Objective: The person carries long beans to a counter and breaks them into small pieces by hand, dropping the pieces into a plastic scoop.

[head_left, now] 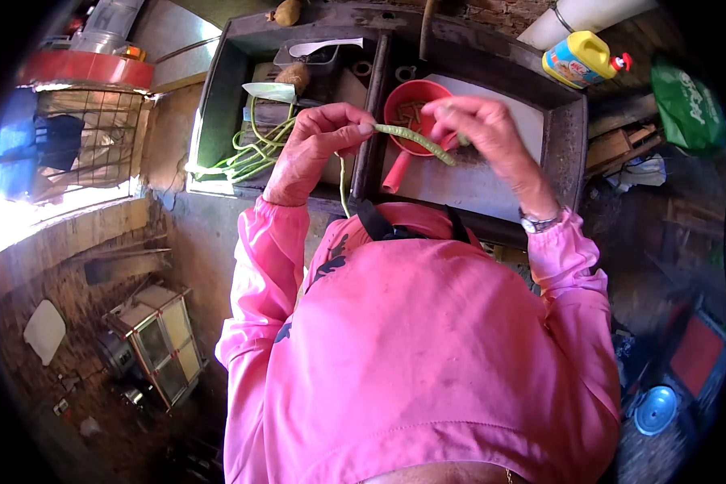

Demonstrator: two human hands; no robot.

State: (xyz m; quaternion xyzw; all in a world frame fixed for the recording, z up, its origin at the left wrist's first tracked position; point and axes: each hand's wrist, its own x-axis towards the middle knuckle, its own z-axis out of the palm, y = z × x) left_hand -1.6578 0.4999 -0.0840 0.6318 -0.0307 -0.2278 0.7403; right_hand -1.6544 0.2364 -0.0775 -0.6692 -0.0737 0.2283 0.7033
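My left hand pinches a green long bean between thumb and fingertips. One end of the bean reaches right across a red handled pot, and a tail hangs below my hand. Short bean pieces lie in the pot. Over its right rim, close to the bean's free end, is my right hand; its curled fingers are smeared by motion, so its grip is unclear. More long beans lie in a loose bundle left of my left hand. A knife with a broad blade lies just above them.
A dark-rimmed double sink surrounds these things. A plastic tub with a white spoon on it and a brown round object are at upper left. A yellow bottle stands at the right rim, near a green bag.
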